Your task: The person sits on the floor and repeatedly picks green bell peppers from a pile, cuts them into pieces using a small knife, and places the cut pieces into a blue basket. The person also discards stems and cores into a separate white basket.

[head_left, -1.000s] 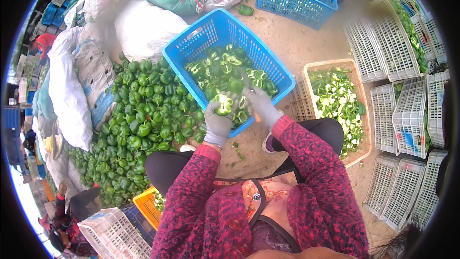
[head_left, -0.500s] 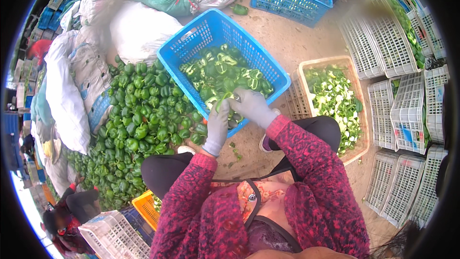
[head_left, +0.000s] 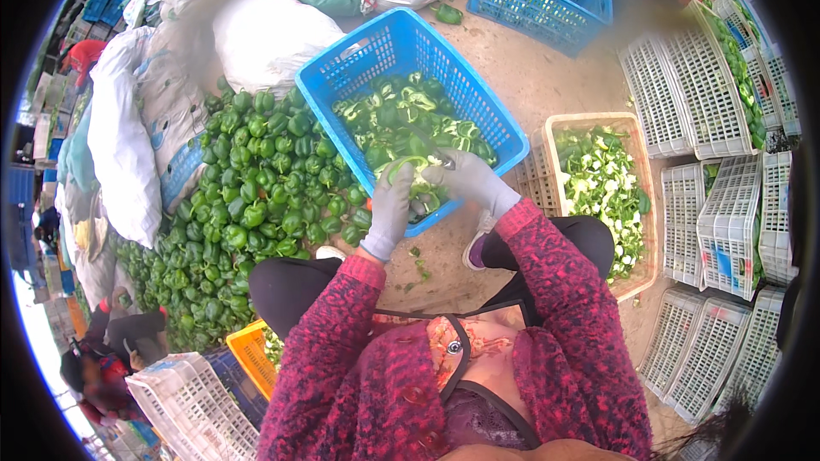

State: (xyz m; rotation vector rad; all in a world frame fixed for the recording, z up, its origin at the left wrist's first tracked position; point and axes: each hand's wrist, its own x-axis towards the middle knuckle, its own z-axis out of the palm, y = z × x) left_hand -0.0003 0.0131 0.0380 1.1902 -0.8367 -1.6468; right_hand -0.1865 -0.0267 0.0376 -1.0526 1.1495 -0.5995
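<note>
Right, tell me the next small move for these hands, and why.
Probably the right hand should clean out the cut green pepper held in the left hand. The two hands come together at that piece over the blue crate, which holds cut peppers, and pale trimmings lie in the peach crate to the right.

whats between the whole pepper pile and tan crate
Head view: a blue crate of cut peppers, with left hand and right hand at its near end.

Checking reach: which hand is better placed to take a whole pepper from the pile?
Probably the left hand: it's nearer the pepper pile, though it holds a cut pepper.
</note>
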